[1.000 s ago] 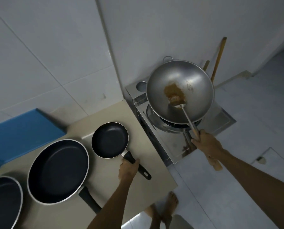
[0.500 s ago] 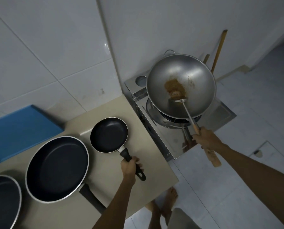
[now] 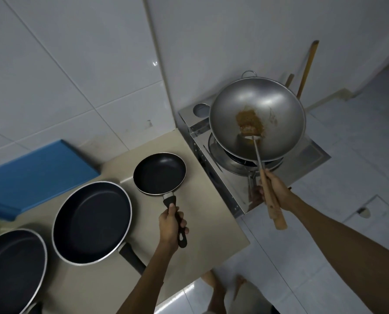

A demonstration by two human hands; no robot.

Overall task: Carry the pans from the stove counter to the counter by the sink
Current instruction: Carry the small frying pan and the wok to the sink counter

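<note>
Three black non-stick pans lie on the beige counter (image 3: 211, 214). The small pan (image 3: 159, 172) is nearest the stove, and my left hand (image 3: 170, 225) is closed around its black handle. A larger pan (image 3: 91, 222) sits to its left, and a third pan (image 3: 9, 268) is cut off at the bottom left corner. My right hand (image 3: 276, 189) grips the wooden handle of a metal spatula (image 3: 258, 155) whose blade rests in a steel wok (image 3: 257, 118) with brown residue, on the burner.
A steel gas stove (image 3: 311, 155) stands right of the counter. A blue board (image 3: 37, 173) leans against the tiled wall at the left. Wooden utensils (image 3: 306, 69) lean in the corner behind the wok. My bare feet (image 3: 213, 288) are on the white tiled floor below the counter edge.
My left hand has slid along the small pan's handle and closed around it, and the handle now points more toward me. My right hand stays on the spatula in the wok.
</note>
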